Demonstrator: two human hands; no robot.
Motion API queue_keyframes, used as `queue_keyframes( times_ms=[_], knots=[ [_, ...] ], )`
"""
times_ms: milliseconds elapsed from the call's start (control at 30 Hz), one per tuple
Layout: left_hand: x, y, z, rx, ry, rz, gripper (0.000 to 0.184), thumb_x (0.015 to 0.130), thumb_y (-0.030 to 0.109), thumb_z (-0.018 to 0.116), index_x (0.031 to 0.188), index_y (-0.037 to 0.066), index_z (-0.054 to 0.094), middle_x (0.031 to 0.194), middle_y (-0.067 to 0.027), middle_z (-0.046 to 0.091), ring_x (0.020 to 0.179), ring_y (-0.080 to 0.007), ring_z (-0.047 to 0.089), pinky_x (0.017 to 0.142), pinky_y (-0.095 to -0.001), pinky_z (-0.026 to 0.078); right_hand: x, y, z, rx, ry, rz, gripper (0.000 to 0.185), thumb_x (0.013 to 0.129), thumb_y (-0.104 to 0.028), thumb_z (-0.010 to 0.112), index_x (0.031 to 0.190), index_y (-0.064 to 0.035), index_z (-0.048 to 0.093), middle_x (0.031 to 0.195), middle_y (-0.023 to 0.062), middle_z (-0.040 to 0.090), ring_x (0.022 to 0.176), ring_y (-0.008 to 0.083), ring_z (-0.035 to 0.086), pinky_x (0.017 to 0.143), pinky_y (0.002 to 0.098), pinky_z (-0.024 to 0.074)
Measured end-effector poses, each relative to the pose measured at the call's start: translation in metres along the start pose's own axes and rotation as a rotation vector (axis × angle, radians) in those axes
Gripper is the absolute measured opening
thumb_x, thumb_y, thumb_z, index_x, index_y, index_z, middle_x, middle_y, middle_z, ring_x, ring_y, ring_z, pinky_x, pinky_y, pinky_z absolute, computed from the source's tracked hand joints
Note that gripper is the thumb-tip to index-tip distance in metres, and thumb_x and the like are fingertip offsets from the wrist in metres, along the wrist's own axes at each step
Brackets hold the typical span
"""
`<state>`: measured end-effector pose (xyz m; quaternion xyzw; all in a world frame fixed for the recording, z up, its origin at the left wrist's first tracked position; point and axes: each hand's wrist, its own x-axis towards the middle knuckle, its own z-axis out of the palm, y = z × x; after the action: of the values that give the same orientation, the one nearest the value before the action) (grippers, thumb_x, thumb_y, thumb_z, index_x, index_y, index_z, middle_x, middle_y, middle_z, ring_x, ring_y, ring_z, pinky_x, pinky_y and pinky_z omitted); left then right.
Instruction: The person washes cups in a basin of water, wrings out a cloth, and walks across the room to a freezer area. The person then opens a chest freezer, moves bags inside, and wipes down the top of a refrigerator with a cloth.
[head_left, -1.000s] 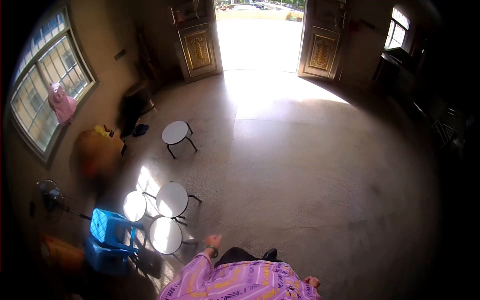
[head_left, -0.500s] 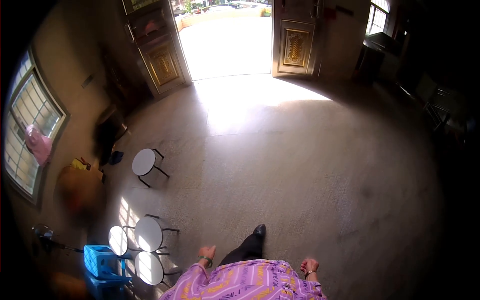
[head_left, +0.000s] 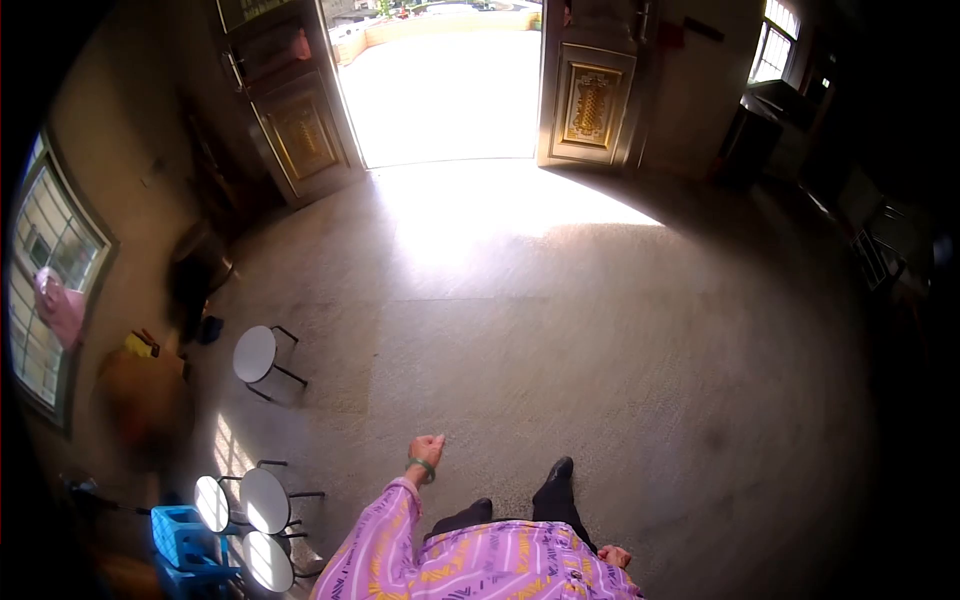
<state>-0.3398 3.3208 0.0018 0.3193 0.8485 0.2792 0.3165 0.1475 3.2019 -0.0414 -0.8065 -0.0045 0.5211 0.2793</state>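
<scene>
My left hand (head_left: 427, 447) is held out in front of my body over the bare floor, its fingers curled in a loose fist with nothing showing in them. A green bangle (head_left: 421, 468) circles that wrist. Low beside my right hip is my right hand (head_left: 614, 556), small in view, fingers curled and holding nothing that I can see. Neither hand touches any furniture. A patterned purple shirt (head_left: 490, 560) covers my body, and two dark shoes (head_left: 562, 468) show below it on the floor.
An open double door (head_left: 590, 105) lets in bright light ahead. Several round white-topped stools (head_left: 256, 354) stand at the left, beside blue plastic stools (head_left: 180, 540). A pink cloth (head_left: 60, 308) hangs at the left window. Dark furniture (head_left: 750, 140) lines the right wall.
My left hand has swung forward, while my right hand has drawn back toward my hip. Both shoes now show instead of one. The stools sit lower and farther left in view.
</scene>
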Motion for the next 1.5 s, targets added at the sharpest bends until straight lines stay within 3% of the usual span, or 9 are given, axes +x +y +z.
queue_keyframes(
  times_ms=[133, 200, 567, 767, 967, 1067, 1200, 1300, 1500],
  knots=[
    [0.004, 0.026, 0.041, 0.005, 0.042, -0.030, 0.038, 0.072, 0.036, 0.059, 0.057, 0.001, 0.057, 0.050, -0.0114, 0.052, 0.048, -0.0161, 0.048, 0.051, -0.0351, 0.040, 0.053, -0.066, -0.002, 0.019, -0.021, -0.003, 0.007, 0.075, -0.008, 0.049, 0.069, -0.0053, 0.052, 0.056, 0.0069, 0.053, 0.042, 0.0173, 0.051, 0.035, 0.0294, 0.0434],
    [-0.004, 0.027, 0.062, 0.034, 0.048, -0.140, 0.038, 0.070, 0.038, 0.059, 0.060, 0.002, 0.060, 0.056, -0.0178, 0.054, 0.050, -0.0247, 0.053, 0.054, -0.0381, 0.042, 0.076, -0.104, -0.010, 0.026, -0.035, -0.020, 0.008, 0.075, -0.008, 0.049, 0.068, -0.0053, 0.051, 0.055, 0.0069, 0.053, 0.041, 0.0174, 0.050, 0.035, 0.0292, 0.0431],
    [0.026, 0.099, 0.125, -0.052, 0.027, -0.263, 0.036, 0.069, 0.033, 0.058, 0.059, -0.002, 0.059, 0.052, -0.0164, 0.053, 0.048, -0.0193, 0.052, 0.054, -0.0365, 0.042, 0.144, -0.315, 0.046, -0.082, -0.077, -0.186, 0.009, 0.076, -0.010, 0.050, 0.069, -0.0054, 0.050, 0.053, 0.0066, 0.050, 0.038, 0.0176, 0.048, 0.032, 0.0299, 0.0410],
    [0.080, 0.131, 0.134, -0.034, 0.022, -0.271, 0.036, 0.069, 0.033, 0.057, 0.061, -0.002, 0.060, 0.055, -0.0174, 0.055, 0.052, -0.0232, 0.056, 0.056, -0.0369, 0.043, 0.158, -0.338, 0.104, -0.116, -0.108, -0.253, 0.011, 0.077, -0.012, 0.050, 0.069, -0.0055, 0.053, 0.055, 0.0070, 0.053, 0.040, 0.0179, 0.050, 0.033, 0.0289, 0.0423],
    [0.182, 0.141, 0.152, -0.012, 0.035, -0.260, 0.036, 0.070, 0.035, 0.057, 0.065, -0.001, 0.061, 0.063, -0.0201, 0.058, 0.058, -0.0298, 0.057, 0.060, -0.0396, 0.044, 0.136, -0.351, 0.131, -0.058, 0.011, -0.057, 0.008, 0.073, -0.007, 0.050, 0.068, -0.0008, 0.053, 0.056, 0.0102, 0.055, 0.043, 0.0210, 0.052, 0.037, 0.0323, 0.0456],
    [0.231, 0.169, 0.145, -0.067, 0.067, -0.247, 0.036, 0.070, 0.035, 0.058, 0.067, -0.001, 0.061, 0.066, -0.0207, 0.059, 0.061, -0.0309, 0.058, 0.062, -0.0395, 0.044, 0.279, -0.284, 0.127, -0.126, -0.058, -0.070, 0.007, 0.072, -0.005, 0.050, 0.067, -0.0003, 0.052, 0.055, 0.0108, 0.053, 0.043, 0.0217, 0.052, 0.036, 0.0322, 0.0437],
    [0.272, 0.214, 0.126, -0.083, 0.059, -0.249, 0.031, 0.067, 0.032, 0.061, 0.070, 0.001, 0.062, 0.072, -0.0201, 0.061, 0.068, -0.0314, 0.060, 0.066, -0.0379, 0.045, 0.122, -0.405, 0.190, -0.056, -0.021, -0.097, 0.007, 0.073, -0.007, 0.049, 0.070, -0.0026, 0.051, 0.056, 0.0118, 0.054, 0.042, 0.0211, 0.052, 0.036, 0.0316, 0.0439],
    [0.304, 0.210, 0.129, 0.059, 0.053, -0.242, 0.029, 0.065, 0.030, 0.063, 0.073, 0.002, 0.062, 0.076, -0.0192, 0.062, 0.074, -0.0311, 0.060, 0.070, -0.0369, 0.046, 0.148, -0.436, 0.216, -0.095, -0.162, -0.116, 0.010, 0.075, -0.014, 0.052, 0.078, -0.0044, 0.053, 0.063, 0.0082, 0.057, 0.050, 0.0198, 0.056, 0.044, 0.0290, 0.0469],
    [0.325, 0.248, 0.152, 0.094, -0.022, -0.290, 0.029, 0.063, 0.028, 0.064, 0.074, 0.001, 0.062, 0.079, -0.0184, 0.063, 0.079, -0.0305, 0.061, 0.073, -0.0361, 0.046, 0.169, -0.503, 0.231, -0.121, -0.150, -0.197, 0.012, 0.079, -0.017, 0.050, 0.075, -0.0049, 0.051, 0.059, 0.0081, 0.054, 0.045, 0.0178, 0.053, 0.039, 0.0304, 0.0456]
  ],
)
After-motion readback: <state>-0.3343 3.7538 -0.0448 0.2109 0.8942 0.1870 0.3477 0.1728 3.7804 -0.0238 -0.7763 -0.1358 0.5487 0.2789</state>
